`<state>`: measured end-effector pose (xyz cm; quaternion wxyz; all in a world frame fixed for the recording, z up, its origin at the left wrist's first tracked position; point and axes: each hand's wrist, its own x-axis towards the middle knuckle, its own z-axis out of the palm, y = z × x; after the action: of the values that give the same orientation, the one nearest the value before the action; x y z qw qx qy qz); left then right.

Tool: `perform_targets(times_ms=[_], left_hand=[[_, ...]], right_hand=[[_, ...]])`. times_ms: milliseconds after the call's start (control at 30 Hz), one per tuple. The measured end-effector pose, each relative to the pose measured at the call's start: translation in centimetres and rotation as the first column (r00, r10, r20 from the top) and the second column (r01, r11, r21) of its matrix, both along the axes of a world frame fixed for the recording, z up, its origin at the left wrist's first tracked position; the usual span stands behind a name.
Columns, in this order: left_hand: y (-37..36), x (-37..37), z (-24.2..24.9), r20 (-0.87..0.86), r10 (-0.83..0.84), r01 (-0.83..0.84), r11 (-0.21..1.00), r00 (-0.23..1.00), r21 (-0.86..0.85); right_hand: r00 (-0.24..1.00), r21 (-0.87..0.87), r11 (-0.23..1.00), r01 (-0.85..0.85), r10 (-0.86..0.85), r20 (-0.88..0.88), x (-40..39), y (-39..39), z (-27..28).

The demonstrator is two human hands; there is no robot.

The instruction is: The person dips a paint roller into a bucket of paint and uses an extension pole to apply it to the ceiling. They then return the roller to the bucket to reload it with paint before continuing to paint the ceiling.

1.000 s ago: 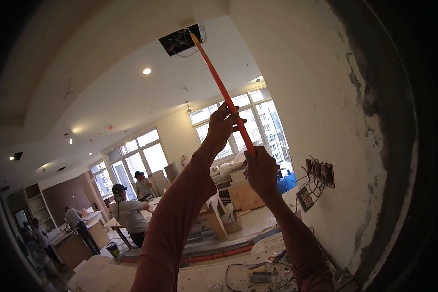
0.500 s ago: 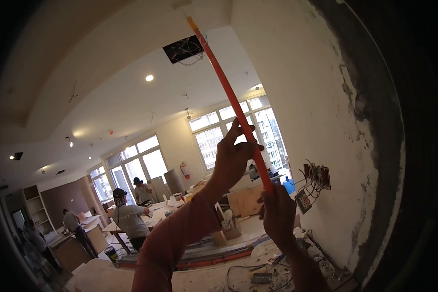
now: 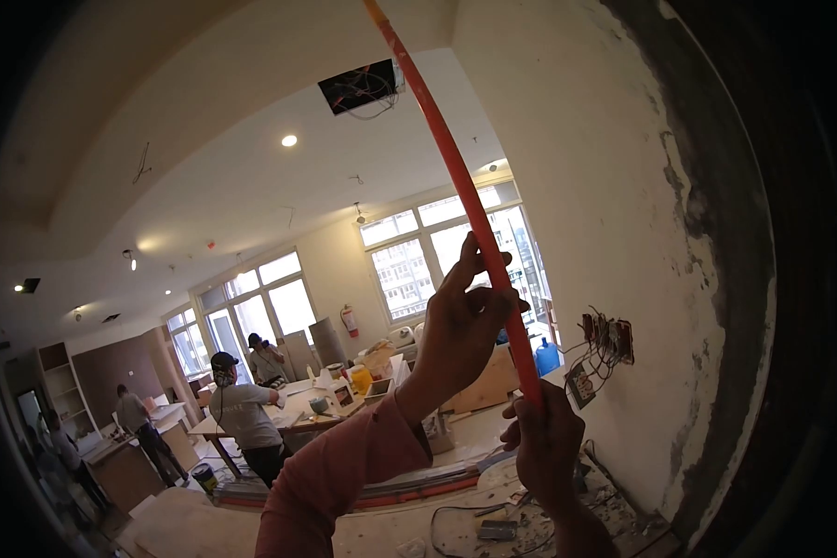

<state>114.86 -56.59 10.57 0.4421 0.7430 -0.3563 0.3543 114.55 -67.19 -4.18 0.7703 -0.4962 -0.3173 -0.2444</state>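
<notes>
A long red pole (image 3: 449, 153) with an orange tip section slants up toward the ceiling, and its far end runs out of the top of the view. My left hand (image 3: 470, 321) is wrapped around the pole partway along, thumb and fingers on either side. Lower down, my right hand (image 3: 546, 442) grips the pole's bottom end with closed fingers. What the upper end carries is hidden beyond the frame. To the right of both hands stands a pale plastered wall (image 3: 577, 177).
Bare wires hang from a wall box (image 3: 609, 339) close by on the right. Below lies a debris-strewn surface with tools (image 3: 498, 530). A person in a grey shirt (image 3: 246, 414) works at a cluttered table (image 3: 298, 414); other people are farther back. The ceiling has a dark opening (image 3: 358, 88).
Both hands have shifted slightly right and down in the view with the pole. Its upper end and the small pale head seen there earlier have passed out of the top of the frame.
</notes>
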Motion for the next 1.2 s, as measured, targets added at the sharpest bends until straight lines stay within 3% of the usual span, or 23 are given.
perform_targets(times_ms=[100,300,700,1000,1200], left_hand=[[0.2,-0.1,-0.3,-0.028,-0.08,0.079,0.996,0.996,-0.039],[0.2,-0.6,-0.8,0.017,0.029,-0.028,1.0,0.999,-0.011],[0.8,-0.8,-0.5,-0.014,0.019,-0.019,1.0,1.0,0.008],[1.8,1.1,0.1,-0.022,-0.016,0.015,0.998,1.0,-0.061],[2.8,3.3,1.3,-0.038,0.06,-0.061,0.997,0.997,-0.037]], right_hand=[[1.0,-0.022,1.0,-0.017,0.017,-0.005,-0.1,-0.1,-0.1],[0.999,-0.029,0.999,-0.028,0.028,-0.032,-0.4,0.1,-0.6],[0.997,-0.029,0.997,-0.074,0.074,-0.003,0.6,0.9,-0.8],[0.999,-0.082,0.997,-0.013,0.015,0.033,1.9,1.7,0.0],[0.998,-0.068,0.997,-0.034,0.037,0.053,3.7,2.2,1.2]])
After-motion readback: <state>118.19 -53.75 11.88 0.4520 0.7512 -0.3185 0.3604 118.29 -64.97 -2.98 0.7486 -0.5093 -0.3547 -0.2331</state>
